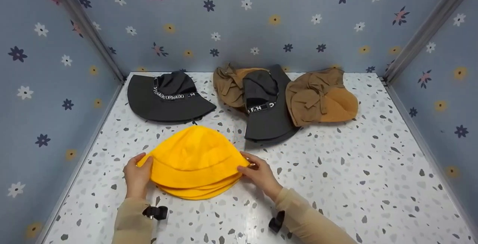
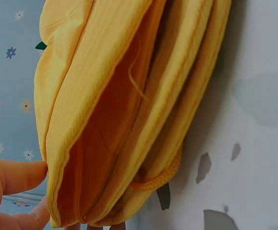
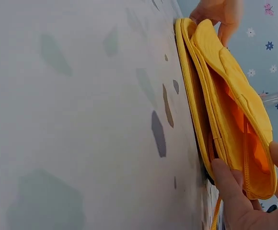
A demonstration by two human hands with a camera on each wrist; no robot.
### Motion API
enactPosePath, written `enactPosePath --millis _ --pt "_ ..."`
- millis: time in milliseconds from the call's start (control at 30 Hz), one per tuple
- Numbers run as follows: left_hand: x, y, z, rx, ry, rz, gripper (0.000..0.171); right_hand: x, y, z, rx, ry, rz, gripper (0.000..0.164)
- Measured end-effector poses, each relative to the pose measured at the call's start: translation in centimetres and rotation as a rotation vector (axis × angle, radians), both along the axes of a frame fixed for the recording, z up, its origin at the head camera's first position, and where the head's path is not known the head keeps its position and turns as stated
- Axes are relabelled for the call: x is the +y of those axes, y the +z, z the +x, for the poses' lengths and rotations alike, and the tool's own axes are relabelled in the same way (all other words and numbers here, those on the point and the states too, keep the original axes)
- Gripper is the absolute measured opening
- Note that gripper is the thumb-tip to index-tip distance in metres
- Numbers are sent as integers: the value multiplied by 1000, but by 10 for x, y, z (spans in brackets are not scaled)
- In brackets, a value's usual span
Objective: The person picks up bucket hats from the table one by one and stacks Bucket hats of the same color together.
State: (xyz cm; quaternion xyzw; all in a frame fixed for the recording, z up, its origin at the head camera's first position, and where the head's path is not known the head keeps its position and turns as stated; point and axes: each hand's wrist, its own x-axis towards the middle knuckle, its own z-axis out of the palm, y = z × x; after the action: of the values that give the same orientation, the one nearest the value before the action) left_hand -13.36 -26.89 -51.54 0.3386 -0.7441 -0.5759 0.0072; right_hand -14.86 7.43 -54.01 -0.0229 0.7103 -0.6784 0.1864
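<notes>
A small stack of yellow bucket hats lies on the speckled table, crowns toward the back wall and several brims layered at the front. My left hand pinches the left edge of the top brim, thumb over it and other fingers behind. At the opposite edge, my right hand grips the brim between thumb and fingers. The left wrist view shows gaps between the layered brims and a yellow cord. In the right wrist view, another cord hangs inside the top hat's opening.
Behind the yellow stack lies a black wide-brimmed hat at the left. Dark hats in the middle overlap a brown hat, and another brown hat sits to their right. Flower-patterned walls enclose the table's back and sides.
</notes>
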Motion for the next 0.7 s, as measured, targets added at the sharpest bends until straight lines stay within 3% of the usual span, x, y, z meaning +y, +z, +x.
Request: enactPosePath --millis 200,567,700 --pt "-5 -3 2 9 6 -1 54 -5 -4 2 16 42 -27 55" --pt "-11 -7 4 -13 31 9 56 -11 -9 3 87 108 35 54" --pt "-11 -6 4 14 34 -11 55 -12 -10 3 94 112 39 54"
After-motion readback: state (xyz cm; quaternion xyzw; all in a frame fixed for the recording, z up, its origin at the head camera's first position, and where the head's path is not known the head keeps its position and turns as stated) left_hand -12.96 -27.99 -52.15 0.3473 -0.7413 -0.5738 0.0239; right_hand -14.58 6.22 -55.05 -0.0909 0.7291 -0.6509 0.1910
